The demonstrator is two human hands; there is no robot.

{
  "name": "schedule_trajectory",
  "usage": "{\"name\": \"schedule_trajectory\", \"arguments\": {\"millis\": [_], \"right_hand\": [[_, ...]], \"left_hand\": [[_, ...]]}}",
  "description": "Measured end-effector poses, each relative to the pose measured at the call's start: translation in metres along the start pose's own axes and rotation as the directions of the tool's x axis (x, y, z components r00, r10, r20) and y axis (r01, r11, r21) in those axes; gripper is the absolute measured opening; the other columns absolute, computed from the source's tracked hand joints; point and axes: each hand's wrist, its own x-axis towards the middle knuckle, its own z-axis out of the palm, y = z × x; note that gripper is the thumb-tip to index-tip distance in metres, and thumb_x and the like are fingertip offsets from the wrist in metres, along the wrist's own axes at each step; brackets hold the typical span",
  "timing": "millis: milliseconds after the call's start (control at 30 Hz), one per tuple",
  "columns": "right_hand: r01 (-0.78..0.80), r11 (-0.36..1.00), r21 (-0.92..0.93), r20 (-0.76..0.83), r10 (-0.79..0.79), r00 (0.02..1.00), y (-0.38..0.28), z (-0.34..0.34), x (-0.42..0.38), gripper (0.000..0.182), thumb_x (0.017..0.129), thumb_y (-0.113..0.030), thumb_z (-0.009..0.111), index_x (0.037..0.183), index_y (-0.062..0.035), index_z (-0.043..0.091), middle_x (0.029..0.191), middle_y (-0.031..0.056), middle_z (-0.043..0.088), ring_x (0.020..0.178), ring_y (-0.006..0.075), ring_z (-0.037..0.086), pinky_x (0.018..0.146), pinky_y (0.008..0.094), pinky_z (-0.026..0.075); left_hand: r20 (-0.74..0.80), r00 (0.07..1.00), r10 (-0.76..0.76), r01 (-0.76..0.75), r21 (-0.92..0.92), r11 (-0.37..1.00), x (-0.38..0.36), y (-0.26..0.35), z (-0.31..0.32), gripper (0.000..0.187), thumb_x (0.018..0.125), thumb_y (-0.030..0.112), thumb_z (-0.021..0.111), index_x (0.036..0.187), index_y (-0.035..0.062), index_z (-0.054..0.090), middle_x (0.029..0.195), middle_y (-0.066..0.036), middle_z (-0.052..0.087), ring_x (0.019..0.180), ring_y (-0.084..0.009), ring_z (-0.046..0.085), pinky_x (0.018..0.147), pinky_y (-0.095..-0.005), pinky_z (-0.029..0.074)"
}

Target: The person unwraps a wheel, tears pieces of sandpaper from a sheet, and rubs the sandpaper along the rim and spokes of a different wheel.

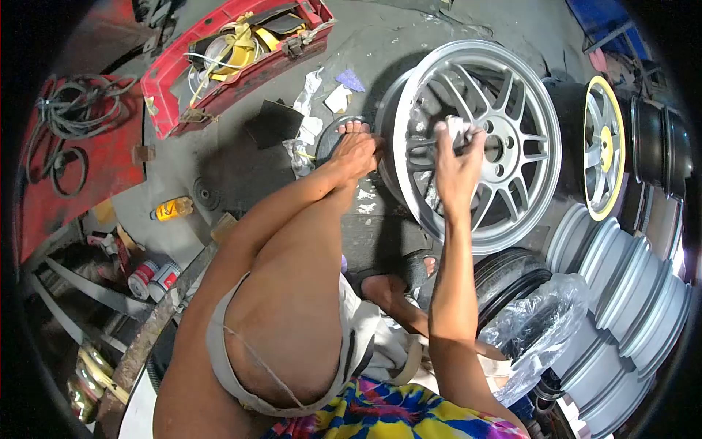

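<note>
A silver multi-spoke alloy wheel [537, 95] stands on the floor before me, its face turned toward me. My right hand [459, 172] is over the spokes, thumb and fingers closed around a small pale pad [458, 132]; blur hides whether it is cloth or abrasive. Beside my foot, my left hand [356, 156] is closed at the wheel's rear rim edge, with its fingertips partly hidden there.
At upper left stands a red toolbox [164, 95] with tape and strips inside. A yellow-lipped wheel [604, 146], stacked silver rims [621, 278] and clear plastic wrap [545, 314] crowd the right. A bottle [172, 208] and cans [164, 282] are at left.
</note>
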Motion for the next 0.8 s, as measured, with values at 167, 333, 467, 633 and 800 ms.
{"name": "schedule_trajectory", "arguments": {"millis": [167, 333, 467, 633, 800], "right_hand": [[-0.094, 0.995, -0.033, 0.008, 0.095, 0.995, -0.004, 0.019, -0.038, 0.032, 0.098, -0.02, 0.067, 0.112, 0.004, 0.052, 0.085, 0.0144, 0.066, 0.077, 0.0217, 0.062, 0.075, 0.0372, 0.05], [-0.146, 0.972, -0.185, -0.055, 0.138, 0.989, -0.004, 0.035, -0.034, 0.033, 0.09, -0.022, 0.076, 0.107, 0.0043, 0.066, 0.082, 0.0123, 0.069, 0.074, 0.0153, 0.061, 0.071, 0.0319, 0.05], [-0.061, 0.965, -0.254, -0.107, 0.035, 0.994, 0.007, 0.038, -0.038, 0.029, 0.088, -0.023, 0.079, 0.088, 0.0048, 0.071, 0.073, 0.0132, 0.07, 0.066, 0.0151, 0.061, 0.066, 0.0324, 0.05], [-0.152, 0.91, -0.386, -0.075, 0.133, 0.988, -0.011, 0.038, -0.038, 0.03, 0.085, -0.026, 0.08, 0.082, 0.002, 0.068, 0.074, 0.0192, 0.063, 0.067, 0.0296, 0.064, 0.066, 0.042, 0.047], [-0.133, 0.932, -0.337, -0.111, 0.101, 0.989, -0.007, 0.05, -0.008, 0.028, 0.085, -0.025, 0.077, 0.079, 0.0017, 0.069, 0.068, 0.0229, 0.065, 0.062, 0.0323, 0.065, 0.067, 0.0438, 0.048]], "left_hand": [[0.079, 0.996, -0.032, 0.035, -0.043, 0.998, 0.0, 0.002, -0.007, 0.026, 0.071, 0.02, 0.062, 0.092, 0.0095, 0.072, 0.113, -0.023, 0.057, 0.112, -0.0402, 0.048, 0.097, -0.0545, 0.034], [0.039, 0.999, 0.003, -0.002, -0.025, 1.0, 0.0, 0.003, -0.009, 0.02, 0.082, 0.022, 0.06, 0.096, 0.0144, 0.072, 0.111, -0.022, 0.058, 0.112, -0.0391, 0.048, 0.096, -0.0533, 0.033], [0.01, 1.0, 0.003, -0.003, -0.047, 0.999, -0.001, 0.004, -0.011, 0.02, 0.086, 0.028, 0.061, 0.098, 0.0174, 0.072, 0.11, -0.021, 0.057, 0.111, -0.0386, 0.048, 0.096, -0.0532, 0.033], [0.08, 0.997, 0.005, 0.0, -0.06, 0.998, -0.001, 0.005, -0.021, 0.025, 0.084, 0.022, 0.062, 0.107, 0.0146, 0.071, 0.113, -0.024, 0.055, 0.112, -0.0423, 0.051, 0.098, -0.0556, 0.037], [-0.03, 1.0, 0.008, -0.012, -0.114, 0.993, -0.002, 0.002, -0.009, 0.021, 0.084, 0.033, 0.067, 0.1, 0.0219, 0.074, 0.107, -0.019, 0.057, 0.109, -0.0371, 0.047, 0.094, -0.052, 0.034]]}}
